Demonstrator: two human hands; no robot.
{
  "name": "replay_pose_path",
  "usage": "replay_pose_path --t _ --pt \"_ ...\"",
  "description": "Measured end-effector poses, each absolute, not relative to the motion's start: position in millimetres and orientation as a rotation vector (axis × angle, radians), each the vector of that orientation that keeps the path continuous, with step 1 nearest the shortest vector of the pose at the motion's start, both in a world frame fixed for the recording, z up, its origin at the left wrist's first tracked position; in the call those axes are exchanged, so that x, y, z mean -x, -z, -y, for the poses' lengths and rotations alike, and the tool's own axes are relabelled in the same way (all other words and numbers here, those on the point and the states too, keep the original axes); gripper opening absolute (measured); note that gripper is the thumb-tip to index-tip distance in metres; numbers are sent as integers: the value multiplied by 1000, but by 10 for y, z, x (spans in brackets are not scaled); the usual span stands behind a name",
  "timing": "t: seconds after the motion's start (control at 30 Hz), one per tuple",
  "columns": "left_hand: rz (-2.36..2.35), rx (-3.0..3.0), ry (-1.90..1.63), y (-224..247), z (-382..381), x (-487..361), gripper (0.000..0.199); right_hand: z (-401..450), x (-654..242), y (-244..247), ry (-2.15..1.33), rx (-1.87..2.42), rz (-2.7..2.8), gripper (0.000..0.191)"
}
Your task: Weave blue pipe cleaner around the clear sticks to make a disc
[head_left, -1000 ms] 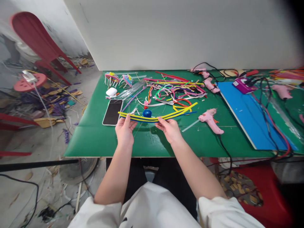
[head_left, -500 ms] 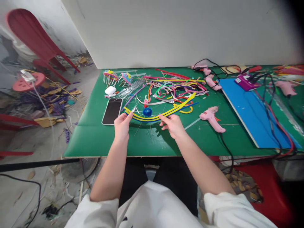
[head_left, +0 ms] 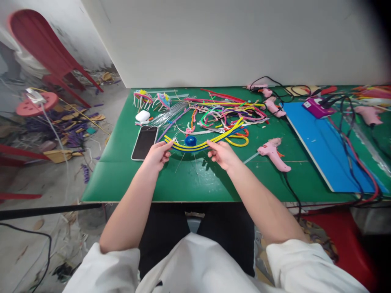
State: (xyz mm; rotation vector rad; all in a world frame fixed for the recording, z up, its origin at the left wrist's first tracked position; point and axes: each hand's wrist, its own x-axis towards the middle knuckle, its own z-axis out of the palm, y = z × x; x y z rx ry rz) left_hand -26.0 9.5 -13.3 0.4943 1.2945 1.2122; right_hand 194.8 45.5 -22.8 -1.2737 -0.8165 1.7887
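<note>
A curved bundle of yellow and blue pipe cleaners (head_left: 190, 148) spans between my two hands above the green table. My left hand (head_left: 159, 154) pinches it near its left end. Farther along, my right hand (head_left: 222, 154) grips it between thumb and fingers, and the loose right ends stick out up and to the right. Just behind the bundle's middle sits a round blue piece (head_left: 191, 141) with thin clear spines spreading from it. A yellow loop (head_left: 240, 141) lies on the table past my right hand.
A smartphone (head_left: 144, 142) and a white case (head_left: 142, 116) lie on the left. Tangled coloured pipe cleaners (head_left: 222, 112) cover the back. Right of my hands rests a pink glue gun (head_left: 274, 154), then a blue board (head_left: 324, 150) with cables and a purple power strip (head_left: 317, 106).
The bundle has shifted slightly up and flattened its curve a little. My left hand has turned and moved a bit right along with it; my right hand also moved slightly up.
</note>
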Motion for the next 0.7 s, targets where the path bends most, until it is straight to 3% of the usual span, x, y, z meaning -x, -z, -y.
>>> replay_pose_path --t 0.33,0.7 --pt "-1340 -526 -1077 115 -282 312 24 -615 -1889 223 -1882 1303 872 13" --pt "-1349 -618 -878 40 -480 295 22 -717 -1841 206 -1910 1359 1070 26"
